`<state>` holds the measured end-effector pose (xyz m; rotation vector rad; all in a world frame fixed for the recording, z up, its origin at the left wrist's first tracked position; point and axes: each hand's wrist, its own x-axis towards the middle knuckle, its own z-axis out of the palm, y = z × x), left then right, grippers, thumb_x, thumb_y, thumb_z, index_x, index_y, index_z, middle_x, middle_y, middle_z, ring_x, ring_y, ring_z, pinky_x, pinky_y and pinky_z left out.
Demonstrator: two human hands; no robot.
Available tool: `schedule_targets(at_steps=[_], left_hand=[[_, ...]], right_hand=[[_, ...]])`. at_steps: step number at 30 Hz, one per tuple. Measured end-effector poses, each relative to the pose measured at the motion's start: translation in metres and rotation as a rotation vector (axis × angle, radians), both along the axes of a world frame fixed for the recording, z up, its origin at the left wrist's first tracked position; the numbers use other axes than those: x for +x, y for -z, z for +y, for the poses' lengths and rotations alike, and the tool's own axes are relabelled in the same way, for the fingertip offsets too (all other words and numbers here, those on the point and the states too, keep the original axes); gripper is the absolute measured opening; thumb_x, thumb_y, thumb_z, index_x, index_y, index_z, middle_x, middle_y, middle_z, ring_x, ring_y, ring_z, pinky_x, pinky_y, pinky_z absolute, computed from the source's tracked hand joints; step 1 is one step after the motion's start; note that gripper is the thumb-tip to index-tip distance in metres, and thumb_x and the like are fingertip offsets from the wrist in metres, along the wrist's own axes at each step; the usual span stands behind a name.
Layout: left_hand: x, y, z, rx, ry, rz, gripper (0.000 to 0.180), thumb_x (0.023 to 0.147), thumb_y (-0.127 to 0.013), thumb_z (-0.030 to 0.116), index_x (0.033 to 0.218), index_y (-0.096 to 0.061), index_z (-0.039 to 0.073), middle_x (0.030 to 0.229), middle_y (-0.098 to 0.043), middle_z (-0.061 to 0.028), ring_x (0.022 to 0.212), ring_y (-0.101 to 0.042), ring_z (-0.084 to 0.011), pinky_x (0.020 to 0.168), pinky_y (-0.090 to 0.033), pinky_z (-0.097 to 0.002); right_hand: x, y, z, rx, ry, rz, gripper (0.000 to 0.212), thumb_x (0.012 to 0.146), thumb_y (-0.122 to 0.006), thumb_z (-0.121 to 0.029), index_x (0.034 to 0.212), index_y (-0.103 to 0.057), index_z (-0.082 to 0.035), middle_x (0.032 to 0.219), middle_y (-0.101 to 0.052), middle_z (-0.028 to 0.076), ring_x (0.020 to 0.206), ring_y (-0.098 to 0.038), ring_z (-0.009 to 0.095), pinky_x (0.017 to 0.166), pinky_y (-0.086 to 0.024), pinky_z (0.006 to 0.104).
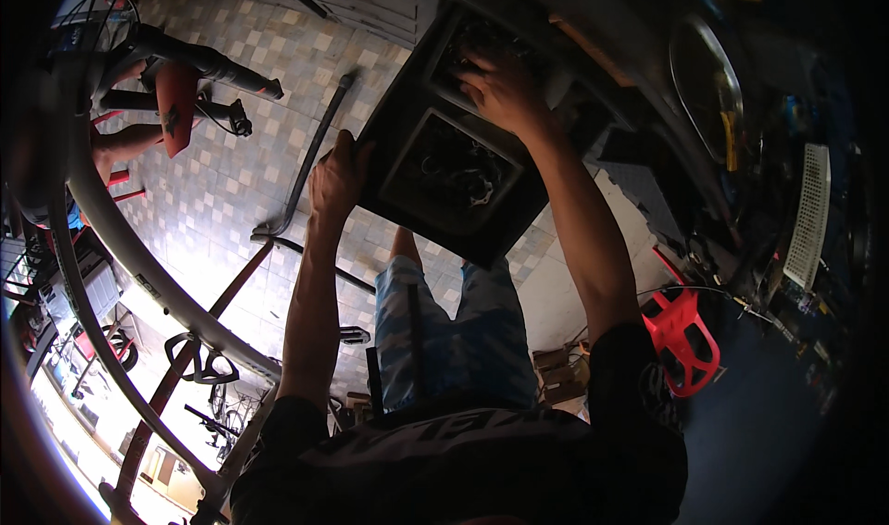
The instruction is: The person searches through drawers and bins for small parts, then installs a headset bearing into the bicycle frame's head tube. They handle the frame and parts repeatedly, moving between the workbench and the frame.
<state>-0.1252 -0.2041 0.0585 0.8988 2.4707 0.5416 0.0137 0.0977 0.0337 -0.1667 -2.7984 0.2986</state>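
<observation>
A black drawer-like tray [370, 187] with two square compartments is in front of me, tilted in view. My left hand [338, 178] is closed around its left edge, thumb on the rim. My right hand [505, 94] reaches over the far compartment, fingers apart and slightly bent, fingertips among dark small parts [491, 43] that I cannot make out. In the near compartment lies a tangle of small dark and shiny parts [463, 173], too dim to name.
On the left stand a bicycle frame [125, 238] and a red post [153, 405]. A dark bent tube [319, 141] rises above the tiled floor [250, 145]. A red plastic stool [685, 340] is at right, near a white perforated basket [807, 215]. Another person's leg [130, 143] shows at far left.
</observation>
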Motion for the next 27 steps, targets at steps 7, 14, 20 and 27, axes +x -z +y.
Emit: schedule_targets(at_steps=[7, 14, 20, 27], left_hand=[[0.001, 0.005, -0.005, 0.04, -0.009, 0.006, 0.033, 0.109, -0.06, 0.04, 0.113, -0.054, 0.008, 0.091, -0.074, -0.0279, 0.087, -0.069, -0.0548, 0.065, -0.05, -0.0636], [0.0, 0.008, -0.005, 0.04, -0.016, -0.007, 0.033, 0.109, -0.062, 0.038, 0.111, -0.054, 0.006, 0.09, -0.073, -0.0282, 0.087, -0.069, -0.0548, 0.065, -0.051, -0.0629], [0.0, 0.008, -0.003, 0.104, -0.009, 0.015, 0.033, 0.108, -0.062, 0.038, 0.11, -0.054, 0.006, 0.089, -0.073, -0.0285, 0.086, -0.068, -0.0556, 0.064, -0.051, -0.0627], [-0.001, 0.005, -0.001, 0.041, -0.008, 0.015, 0.033, 0.108, -0.063, 0.038, 0.108, -0.055, 0.006, 0.087, -0.072, -0.0287, 0.085, -0.068, -0.0551, 0.064, -0.051, -0.0618]], right_hand=[[0.044, -0.037, -0.007, -0.079, 0.221, -0.442, 0.025, 0.102, -0.067, -0.033, 0.106, -0.08, -0.011, 0.115, -0.074, 0.01, 0.11, -0.071, 0.032, 0.098, -0.056, 0.0454], [0.028, -0.064, -0.007, -0.044, 0.429, -0.82, 0.025, 0.099, -0.072, -0.03, 0.106, -0.078, -0.006, 0.114, -0.077, 0.012, 0.115, -0.072, 0.031, 0.093, -0.059, 0.0431], [0.003, -0.033, 0.01, -0.158, 0.388, -0.325, 0.041, 0.093, -0.074, -0.01, 0.134, -0.07, -0.009, 0.135, -0.07, 0.014, 0.127, -0.066, 0.031, 0.103, -0.058, 0.0416], [0.008, 0.001, 0.007, 0.036, 0.234, -0.134, 0.052, 0.085, -0.072, 0.0, 0.136, -0.071, -0.013, 0.146, -0.063, 0.01, 0.131, -0.063, 0.033, 0.114, -0.049, 0.0488]])
